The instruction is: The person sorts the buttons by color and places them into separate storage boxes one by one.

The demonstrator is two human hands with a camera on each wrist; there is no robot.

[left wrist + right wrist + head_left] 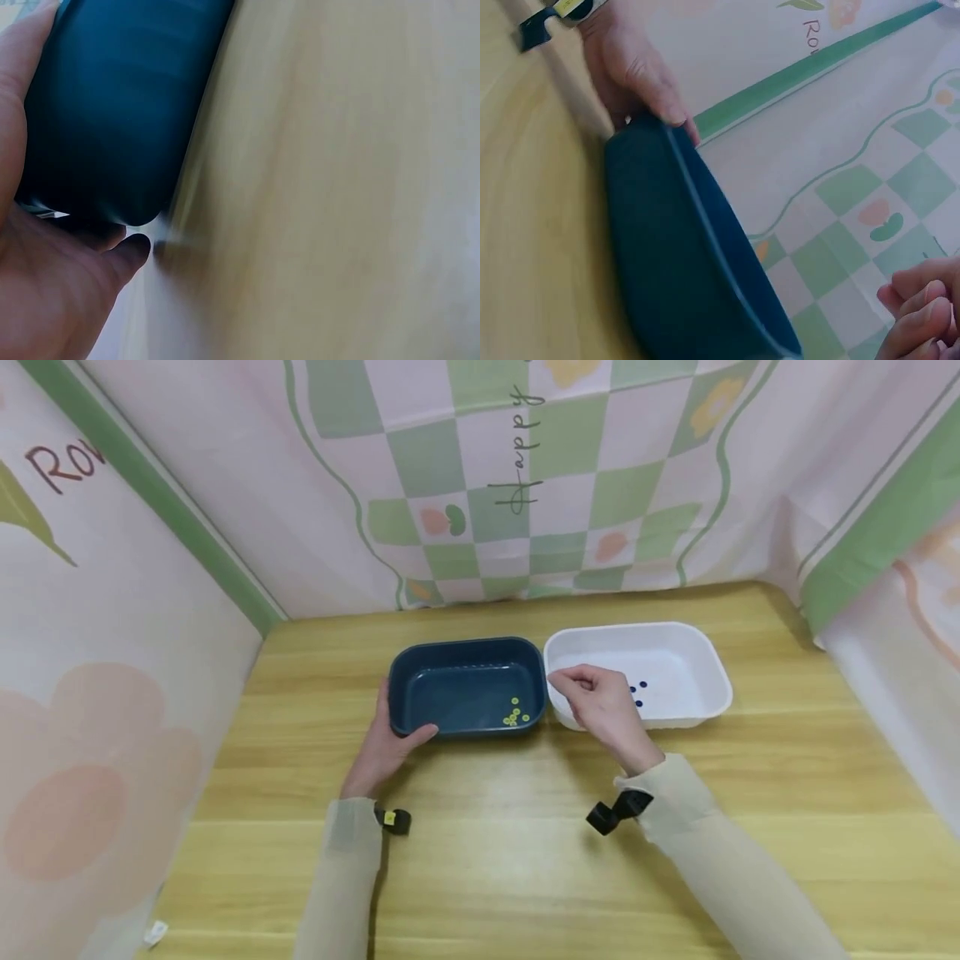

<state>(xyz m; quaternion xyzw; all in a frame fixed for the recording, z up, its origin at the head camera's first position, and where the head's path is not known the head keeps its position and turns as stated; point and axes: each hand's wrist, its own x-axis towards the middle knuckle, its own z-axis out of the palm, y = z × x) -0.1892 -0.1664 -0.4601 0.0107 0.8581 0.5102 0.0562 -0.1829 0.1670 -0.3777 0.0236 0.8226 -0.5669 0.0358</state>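
My left hand (384, 745) grips the near left corner of a dark blue rectangular basin (468, 728), thumb along its front rim and fingers at its left side. Several small yellow round pieces (515, 712), like buttons, lie in its near right corner. My right hand (602, 703) is over the left part of a white basin (678, 722), its thumb and fingertips drawn together close to where the two rims meet. Several dark blue round pieces (642, 684) lie in the white basin, partly behind this hand. In the right wrist view I cannot tell what the curled fingers (919, 319) hold.
The basins stand side by side on a wooden table (480, 868). Printed fabric (495, 552) with green checks hangs behind it, and more fabric (127, 693) hangs at the left. A black wrist camera (621, 812) sits on the right cuff, another black device (395, 821) on the left.
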